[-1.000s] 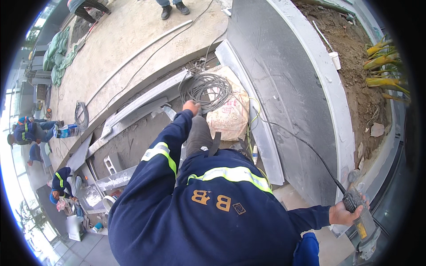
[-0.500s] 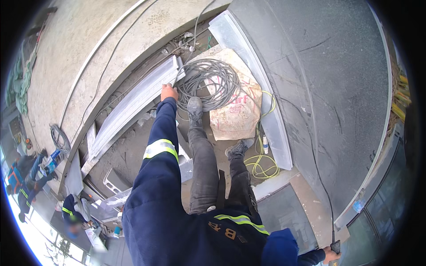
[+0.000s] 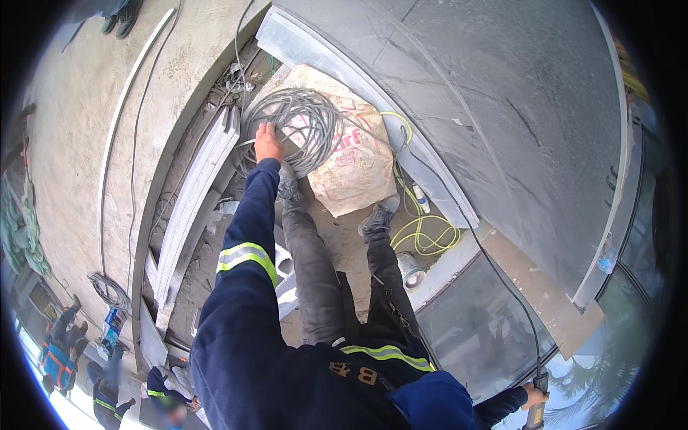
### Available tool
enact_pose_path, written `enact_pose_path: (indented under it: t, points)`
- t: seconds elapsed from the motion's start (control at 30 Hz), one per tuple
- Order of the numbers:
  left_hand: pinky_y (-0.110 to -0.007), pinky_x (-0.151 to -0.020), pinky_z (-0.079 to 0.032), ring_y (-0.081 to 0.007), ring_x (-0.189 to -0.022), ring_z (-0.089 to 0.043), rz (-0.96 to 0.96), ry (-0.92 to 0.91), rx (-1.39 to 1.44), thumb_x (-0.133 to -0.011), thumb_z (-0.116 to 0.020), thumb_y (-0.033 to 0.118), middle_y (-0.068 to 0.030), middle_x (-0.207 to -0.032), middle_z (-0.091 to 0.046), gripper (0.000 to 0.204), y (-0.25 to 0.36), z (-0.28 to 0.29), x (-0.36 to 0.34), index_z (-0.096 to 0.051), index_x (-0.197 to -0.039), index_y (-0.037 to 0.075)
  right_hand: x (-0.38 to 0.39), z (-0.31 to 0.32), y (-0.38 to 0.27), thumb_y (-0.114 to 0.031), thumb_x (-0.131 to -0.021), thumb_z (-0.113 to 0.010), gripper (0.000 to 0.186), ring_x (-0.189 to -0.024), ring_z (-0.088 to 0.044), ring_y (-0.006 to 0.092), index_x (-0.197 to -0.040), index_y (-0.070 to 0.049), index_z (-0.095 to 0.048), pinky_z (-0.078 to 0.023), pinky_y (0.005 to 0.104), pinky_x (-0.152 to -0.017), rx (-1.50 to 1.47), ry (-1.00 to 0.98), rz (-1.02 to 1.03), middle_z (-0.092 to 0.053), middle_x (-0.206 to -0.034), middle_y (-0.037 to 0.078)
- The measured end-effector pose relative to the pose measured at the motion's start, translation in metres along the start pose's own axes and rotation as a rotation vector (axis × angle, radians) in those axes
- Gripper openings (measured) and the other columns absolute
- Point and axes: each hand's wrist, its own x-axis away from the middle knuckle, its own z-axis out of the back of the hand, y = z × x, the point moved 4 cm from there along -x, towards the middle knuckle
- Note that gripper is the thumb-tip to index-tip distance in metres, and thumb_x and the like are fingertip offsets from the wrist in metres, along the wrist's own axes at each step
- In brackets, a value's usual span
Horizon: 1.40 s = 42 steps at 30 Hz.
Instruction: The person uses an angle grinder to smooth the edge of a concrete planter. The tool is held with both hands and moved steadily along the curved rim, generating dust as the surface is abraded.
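The person wears a navy long-sleeved work top [image 3: 276, 373], its left sleeve circled by a reflective band [image 3: 247, 259] of silver edged in fluorescent yellow-green. A matching waist stripe [image 3: 387, 354] crosses the front, with tan block lettering [image 3: 352, 373] above the hem. Brighter blue cloth [image 3: 437, 401], its kind unclear, covers part of the right side. Below are charcoal trousers [image 3: 309, 276] and dusty, dark grey lace-up shoes [image 3: 374, 222]. The left hand [image 3: 269, 143] and right hand [image 3: 534, 396] show bare beyond plain navy cuffs [image 3: 269, 165].
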Motion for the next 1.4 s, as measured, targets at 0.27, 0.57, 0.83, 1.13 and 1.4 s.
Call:
enact_pose_path:
  t: [0.27,0.57,0.83,1.13,1.4]
  points:
    - [-0.049,-0.094,-0.050,-0.0427,-0.114,-0.057,0.159,0.034,-0.089,-0.089,-0.070,0.015,-0.0214,-0.127,-0.056,0.042,0.136,-0.009,-0.045,-0.059,-0.129,0.006,-0.058,-0.096,0.050,-0.021,-0.065,-0.089,0.058,-0.077,-0.069,0.0303,-0.091,0.018,-0.055,-0.062,0.0436,-0.060,-0.531,0.020,-0.383,-0.068,-0.094,0.022]
    - [-0.047,-0.102,-0.050,-0.0435,-0.118,-0.061,-0.025,-0.562,-0.060,-0.087,-0.075,0.032,-0.0284,-0.128,-0.061,0.046,0.307,0.028,0.177,-0.069,-0.124,0.005,-0.004,-0.205,0.006,-0.005,-0.078,-0.082,0.031,-0.076,-0.069,0.0233,-0.100,0.012,-0.070,-0.062,0.0370,-0.068,-0.905,-0.353,-0.127,-0.074,-0.095,0.017]
    - [-0.039,-0.087,-0.057,-0.0323,-0.096,-0.073,-0.183,-0.629,0.366,-0.096,-0.069,0.032,-0.0223,-0.109,-0.073,0.043,0.573,0.144,0.233,-0.069,-0.121,-0.003,0.092,-0.199,-0.090,-0.001,-0.081,-0.078,0.036,-0.082,-0.070,0.0232,-0.112,0.013,-0.064,-0.059,0.0350,-0.070,-0.859,-1.129,-0.042,-0.071,-0.101,0.018]
    - [-0.035,-0.095,-0.052,-0.0219,-0.105,-0.066,-0.291,-0.720,1.165,-0.100,-0.066,0.039,-0.0157,-0.115,-0.070,0.056,0.714,0.209,0.145,-0.057,-0.133,-0.006,0.249,-0.084,-0.291,-0.003,-0.072,-0.078,0.042,-0.085,-0.069,0.0186,-0.110,0.003,-0.061,-0.055,0.0340,-0.081,-1.104,-1.963,0.413,-0.070,-0.095,0.008]
    - [-0.043,-0.099,-0.053,-0.0213,-0.117,-0.061,0.176,-0.729,1.875,-0.095,-0.059,0.063,-0.0111,-0.118,-0.064,0.067,0.625,0.258,-0.007,-0.053,-0.126,0.003,0.396,0.054,-0.457,-0.009,-0.074,-0.081,0.055,-0.095,-0.065,0.0191,-0.121,0.005,-0.057,-0.052,0.0341,-0.087,-0.909,-2.242,0.999,-0.069,-0.104,0.013]
